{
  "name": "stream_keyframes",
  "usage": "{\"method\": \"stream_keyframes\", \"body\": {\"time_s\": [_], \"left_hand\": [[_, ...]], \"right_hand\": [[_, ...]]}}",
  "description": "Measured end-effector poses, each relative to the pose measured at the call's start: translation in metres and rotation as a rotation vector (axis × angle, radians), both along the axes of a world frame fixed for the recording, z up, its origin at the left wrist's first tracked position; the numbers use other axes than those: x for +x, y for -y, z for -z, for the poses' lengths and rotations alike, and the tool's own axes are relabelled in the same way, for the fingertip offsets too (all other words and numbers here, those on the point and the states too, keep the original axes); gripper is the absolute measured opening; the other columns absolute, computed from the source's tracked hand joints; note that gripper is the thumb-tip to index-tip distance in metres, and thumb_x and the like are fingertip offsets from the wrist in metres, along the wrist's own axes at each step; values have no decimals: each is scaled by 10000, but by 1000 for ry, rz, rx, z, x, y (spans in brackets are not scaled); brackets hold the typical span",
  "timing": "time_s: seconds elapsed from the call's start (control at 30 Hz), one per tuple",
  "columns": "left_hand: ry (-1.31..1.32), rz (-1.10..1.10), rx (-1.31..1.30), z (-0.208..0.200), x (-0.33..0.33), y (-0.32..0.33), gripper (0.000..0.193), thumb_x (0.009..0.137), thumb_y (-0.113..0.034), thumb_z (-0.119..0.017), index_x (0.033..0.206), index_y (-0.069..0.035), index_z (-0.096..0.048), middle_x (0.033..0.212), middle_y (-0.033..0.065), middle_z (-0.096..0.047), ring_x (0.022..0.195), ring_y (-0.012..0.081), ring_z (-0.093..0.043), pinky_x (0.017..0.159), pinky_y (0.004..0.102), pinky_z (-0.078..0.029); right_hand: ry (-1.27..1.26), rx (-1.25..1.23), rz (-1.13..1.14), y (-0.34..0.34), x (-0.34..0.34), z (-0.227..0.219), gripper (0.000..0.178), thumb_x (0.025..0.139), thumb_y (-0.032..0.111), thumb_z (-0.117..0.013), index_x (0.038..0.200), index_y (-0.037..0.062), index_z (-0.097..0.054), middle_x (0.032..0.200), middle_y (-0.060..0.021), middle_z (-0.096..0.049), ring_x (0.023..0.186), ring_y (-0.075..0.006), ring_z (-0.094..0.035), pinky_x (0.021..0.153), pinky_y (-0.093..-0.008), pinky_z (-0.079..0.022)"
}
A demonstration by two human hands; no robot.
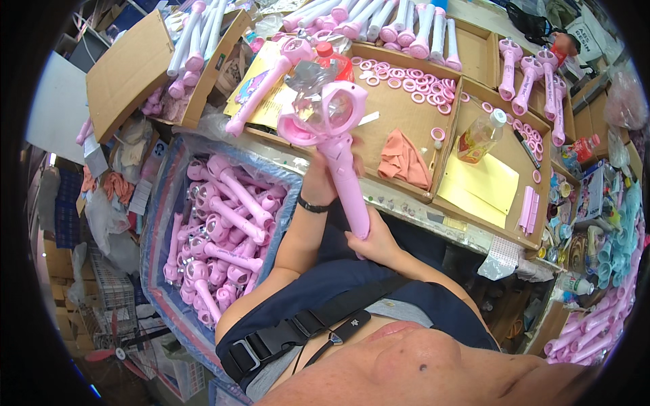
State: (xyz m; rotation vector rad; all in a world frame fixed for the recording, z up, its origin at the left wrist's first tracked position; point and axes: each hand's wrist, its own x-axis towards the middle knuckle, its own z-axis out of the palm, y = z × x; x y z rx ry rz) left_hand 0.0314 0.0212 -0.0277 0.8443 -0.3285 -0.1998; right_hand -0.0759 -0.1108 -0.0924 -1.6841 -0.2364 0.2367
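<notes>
A pink toy wand [349,183] is held up in front of me, tilted, its head to the upper left. The head has pink rings around a clear ball. My left hand [321,179], with a black band at the wrist, grips the handle just below the head, its fingers partly hidden behind it. My right hand [376,238] closes around the handle's lower end. Behind the wand's head, another pink wand [261,91] lies at the table's edge, near a red-capped bottle [333,62].
At my left stands a blue-edged bin [288,196] heaped with pink wands. Cardboard trays [406,111] hold pink rings, an orange cloth [404,160], a drink bottle [482,135] and yellow paper [477,189]. White-and-pink wand parts [379,17] lie at the back; pink handles [592,335] are piled at lower right.
</notes>
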Motion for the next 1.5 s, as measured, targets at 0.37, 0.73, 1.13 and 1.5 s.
{"method": "stream_keyframes", "body": {"time_s": [0.37,0.73,1.13,1.5], "left_hand": [[-90,266,-663,13,30,-14,1015,746,-694,-593,1403,3,-256,1027,85,-546,652,137,-497,560,261,-435],[-113,317,-636,22,27,3,1021,756,-756,-503,1409,-9,-261,868,45,-556,536,116,-501,447,237,-413],[-239,202,-426,-5,15,31,895,770,-828,-312,1283,-104,-421,706,37,-581,410,107,-521,322,194,-413],[-236,133,-327,-2,24,23,836,793,-775,-371,1247,-78,-457,935,73,-601,593,161,-564,512,277,-493]], "right_hand": [[283,-184,0,26,0,-23,453,805,217,-691,1186,38,-524,1088,-161,-545,786,-246,-618,689,-330,-507],[629,-52,318,35,57,-84,324,858,94,-618,1162,6,-549,1055,-160,-563,885,-266,-568,755,-328,-479],[752,-135,123,32,142,-124,551,763,192,-746,1232,-9,-538,1225,-180,-470,1011,-229,-583,886,-326,-486],[686,-32,348,44,128,-111,306,856,117,-654,1135,3,-599,1138,-125,-540,942,-183,-597,818,-290,-494]]}}
